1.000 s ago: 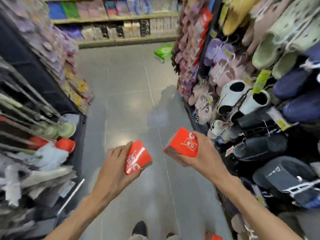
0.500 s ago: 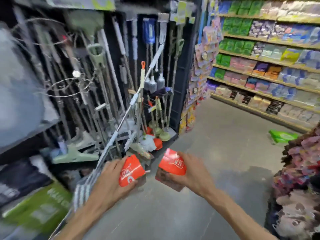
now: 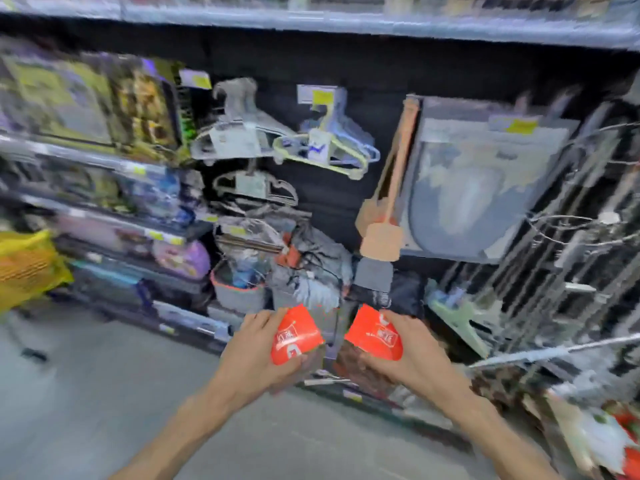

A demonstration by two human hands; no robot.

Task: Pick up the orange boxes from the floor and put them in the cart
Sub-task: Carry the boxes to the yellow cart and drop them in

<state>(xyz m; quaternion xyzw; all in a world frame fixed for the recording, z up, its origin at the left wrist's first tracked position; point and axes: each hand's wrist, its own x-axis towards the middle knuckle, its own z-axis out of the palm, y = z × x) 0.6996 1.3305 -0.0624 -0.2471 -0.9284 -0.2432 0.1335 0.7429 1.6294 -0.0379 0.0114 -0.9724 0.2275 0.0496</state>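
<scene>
I hold two orange boxes out in front of me at about waist height. My left hand grips one orange box with white print on it. My right hand grips the other orange box, close beside the first with a small gap between them. At the far left edge a yellow mesh shape shows above small wheels on the floor; it may be the cart, but blur keeps me from telling.
Right ahead stands a dark store shelf hung with clothes hangers, a wooden-handled brush and a grey folded item. Packaged goods fill the left shelves. Grey floor lies at lower left. Wire racks crowd the right.
The view has swung left from the aisle, past the mop rack, to face this shelf. Both hands kept their boxes and brought them closer together.
</scene>
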